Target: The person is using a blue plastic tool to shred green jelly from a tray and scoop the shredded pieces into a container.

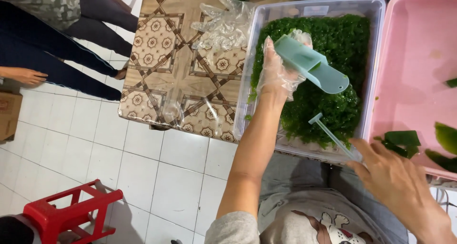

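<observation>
My left hand [278,72], in a thin clear plastic glove, grips a pale green plastic scoop [312,65] above a clear plastic tub [247,77] filled with green shredded jelly [333,39]. A thin pale green stick [328,132] lies on the jelly near the tub's front edge. My right hand [395,182] is bare, fingers spread, just in front of the tub's near corner, close to the end of the stick; it holds nothing that I can see.
A pink tub [409,72] with green leaf pieces [402,139] stands at the right. A spare clear glove [223,22] lies on the patterned table [166,72]. Another person's legs and hand [24,75] are at upper left. A red stool [66,215] stands on the tiled floor.
</observation>
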